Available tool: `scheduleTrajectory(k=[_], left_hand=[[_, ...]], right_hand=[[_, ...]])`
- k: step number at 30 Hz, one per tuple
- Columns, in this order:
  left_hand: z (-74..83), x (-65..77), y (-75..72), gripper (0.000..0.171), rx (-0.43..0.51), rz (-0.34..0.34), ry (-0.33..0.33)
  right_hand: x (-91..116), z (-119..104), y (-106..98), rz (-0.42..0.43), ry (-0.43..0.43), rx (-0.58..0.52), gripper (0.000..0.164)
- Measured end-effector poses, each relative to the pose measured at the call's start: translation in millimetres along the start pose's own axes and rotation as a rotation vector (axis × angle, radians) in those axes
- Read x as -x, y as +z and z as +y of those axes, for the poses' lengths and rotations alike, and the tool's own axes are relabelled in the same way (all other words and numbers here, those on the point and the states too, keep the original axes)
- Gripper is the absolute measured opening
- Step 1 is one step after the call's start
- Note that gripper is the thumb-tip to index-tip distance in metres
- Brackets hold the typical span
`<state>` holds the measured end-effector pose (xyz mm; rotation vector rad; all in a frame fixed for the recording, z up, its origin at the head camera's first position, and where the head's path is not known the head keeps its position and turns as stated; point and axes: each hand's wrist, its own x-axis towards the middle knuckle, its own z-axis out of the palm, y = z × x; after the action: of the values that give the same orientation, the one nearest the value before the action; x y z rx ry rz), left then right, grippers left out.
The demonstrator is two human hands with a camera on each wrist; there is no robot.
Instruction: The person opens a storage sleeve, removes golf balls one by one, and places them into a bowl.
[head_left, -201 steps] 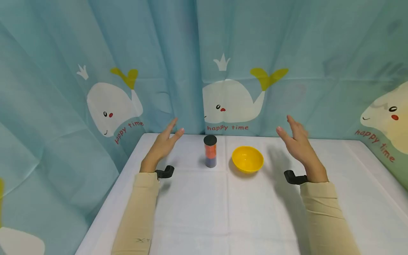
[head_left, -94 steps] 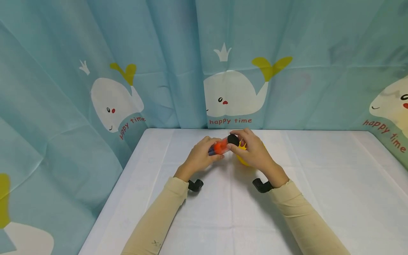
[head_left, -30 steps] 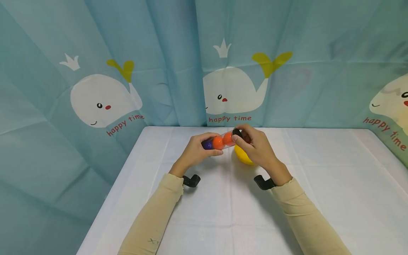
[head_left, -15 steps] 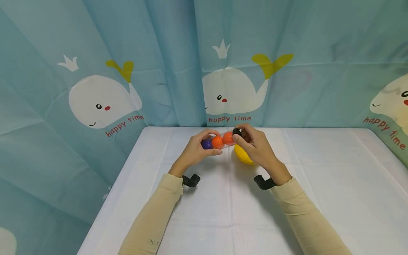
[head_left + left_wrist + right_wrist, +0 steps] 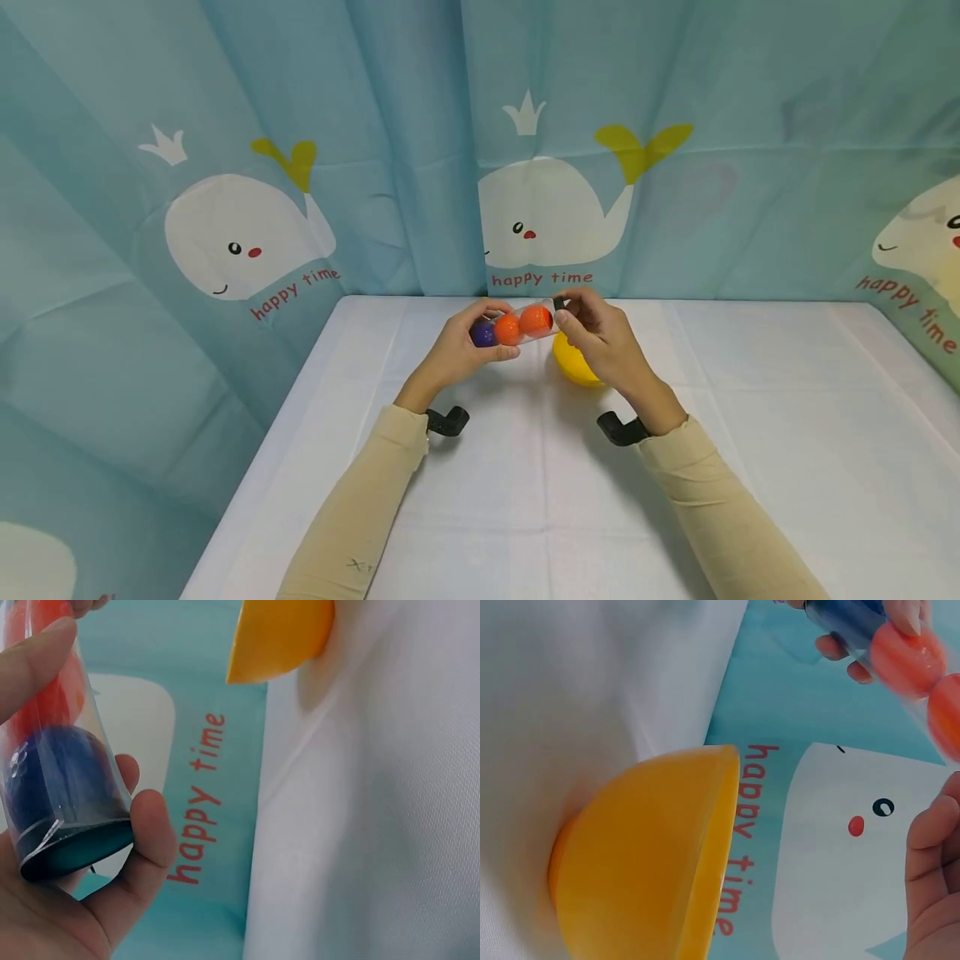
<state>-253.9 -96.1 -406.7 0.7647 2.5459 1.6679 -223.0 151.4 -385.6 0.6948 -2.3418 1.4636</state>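
A clear plastic tube (image 5: 522, 323) is held tilted above the table, its right end higher. Inside it sit a purple-blue ball (image 5: 483, 333) at the left end and two orange balls (image 5: 508, 329). My left hand (image 5: 459, 340) grips the tube round its purple end; in the left wrist view the thumb (image 5: 37, 664) lies along the wall and the dark base (image 5: 75, 851) shows. My right hand (image 5: 603, 333) pinches the black lid (image 5: 558, 303) at the tube's other end. The lid looks pulled away there, though fingers partly hide it. A yellow bowl (image 5: 576, 363) stands just below my right hand.
A white cloth (image 5: 480, 500) covers the table. Behind the table's far edge hangs a blue curtain (image 5: 420, 208) with printed whales. Black camera mounts (image 5: 622, 429) are strapped on both wrists.
Both hands came in from the sides; the left lifted the tube off the table and tilted it. In the last half second the lid has shifted away from the tube's end, in the right fingers.
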Motion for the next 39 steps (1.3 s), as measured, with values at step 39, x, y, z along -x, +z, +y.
scheduleTrajectory(k=[39], left_hand=[[-12.6, -0.9, -24.9, 0.049, -0.065, 0.103, -0.076]], right_hand=[[0, 8, 17, -0.179, 0.205, -0.014, 0.043]])
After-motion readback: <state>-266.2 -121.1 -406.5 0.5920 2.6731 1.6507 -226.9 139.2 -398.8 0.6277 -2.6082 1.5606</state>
